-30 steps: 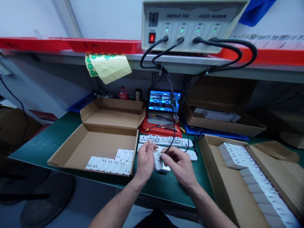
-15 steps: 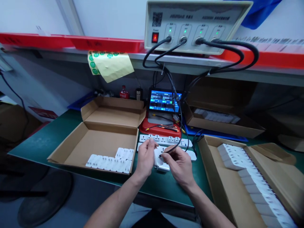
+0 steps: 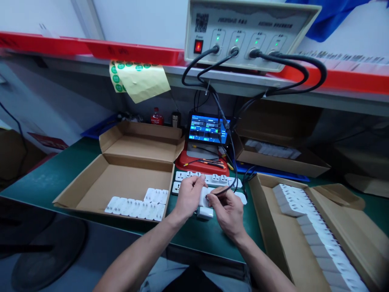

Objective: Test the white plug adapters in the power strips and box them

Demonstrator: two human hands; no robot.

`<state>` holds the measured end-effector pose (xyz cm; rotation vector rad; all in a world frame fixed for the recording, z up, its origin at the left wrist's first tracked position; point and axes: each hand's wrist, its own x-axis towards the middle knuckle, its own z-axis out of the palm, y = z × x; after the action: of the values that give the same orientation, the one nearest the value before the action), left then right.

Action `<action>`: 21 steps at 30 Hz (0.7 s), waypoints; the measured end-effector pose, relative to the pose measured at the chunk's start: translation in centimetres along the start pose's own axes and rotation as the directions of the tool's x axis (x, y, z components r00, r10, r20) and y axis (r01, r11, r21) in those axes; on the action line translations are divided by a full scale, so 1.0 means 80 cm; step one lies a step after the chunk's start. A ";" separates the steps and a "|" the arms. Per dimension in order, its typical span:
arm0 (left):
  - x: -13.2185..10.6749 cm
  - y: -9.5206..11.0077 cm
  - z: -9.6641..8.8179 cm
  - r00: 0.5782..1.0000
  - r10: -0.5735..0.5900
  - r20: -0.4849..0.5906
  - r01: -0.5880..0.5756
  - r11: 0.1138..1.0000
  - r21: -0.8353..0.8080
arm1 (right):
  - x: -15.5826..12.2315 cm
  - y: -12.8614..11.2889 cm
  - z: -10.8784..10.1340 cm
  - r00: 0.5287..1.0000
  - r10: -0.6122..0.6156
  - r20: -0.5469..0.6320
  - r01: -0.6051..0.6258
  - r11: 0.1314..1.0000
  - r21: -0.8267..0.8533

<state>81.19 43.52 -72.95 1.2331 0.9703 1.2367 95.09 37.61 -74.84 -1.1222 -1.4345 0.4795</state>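
inside left carton point(image 3: 127, 176), white plugs point(image 3: 138, 207)

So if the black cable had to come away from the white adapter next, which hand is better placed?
Probably the right hand: it pinches the black cable close to the white adapter, while the left hand holds the adapter from the other side.

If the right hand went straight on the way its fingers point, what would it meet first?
Probably the white block in the left hand: the right hand, pinching a black cable, is close by the block's face, though depth leaves contact unclear.
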 end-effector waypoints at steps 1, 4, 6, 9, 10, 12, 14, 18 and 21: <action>0.000 -0.001 0.002 1.000 -0.017 0.013 0.017 1.000 -0.013 | 0.000 0.000 -0.002 1.000 0.006 0.012 -0.006 1.000 0.007; 0.001 -0.004 0.008 0.996 -0.078 0.039 0.080 0.994 -0.077 | 0.002 -0.001 -0.005 0.999 0.040 0.013 -0.040 0.999 0.009; 0.003 -0.005 0.010 0.994 -0.093 0.050 0.097 0.991 -0.087 | 0.003 -0.001 -0.006 0.998 0.069 -0.002 -0.069 0.998 -0.001; 0.010 -0.003 0.007 0.998 -0.026 0.055 0.024 0.999 0.025 | 0.004 -0.001 -0.008 0.999 0.050 0.017 -0.049 0.998 -0.038; 0.013 -0.002 0.005 0.998 0.010 0.067 -0.015 0.996 0.086 | 0.004 -0.001 -0.009 0.999 0.035 0.035 -0.034 0.998 -0.050; 0.019 0.001 0.001 0.991 0.060 0.116 -0.081 0.979 0.187 | 0.004 -0.002 -0.012 0.998 0.022 0.065 -0.018 0.998 -0.065; 0.022 0.002 0.000 0.986 0.061 0.155 -0.092 0.975 0.204 | 0.003 -0.002 -0.013 0.998 0.028 0.064 -0.023 0.997 -0.068; 0.020 0.002 0.013 0.988 -0.089 0.125 0.092 0.996 -0.015 | 0.000 -0.002 -0.011 0.999 0.035 -0.017 -0.037 0.997 -0.070; 0.014 0.001 0.024 0.975 -0.202 0.089 0.214 0.963 -0.163 | 0.002 0.000 -0.008 0.997 0.026 -0.069 -0.031 0.997 -0.067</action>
<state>83.25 44.38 -72.51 1.0062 0.8968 1.0794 95.70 37.55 -74.60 -1.2037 -1.3861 0.4113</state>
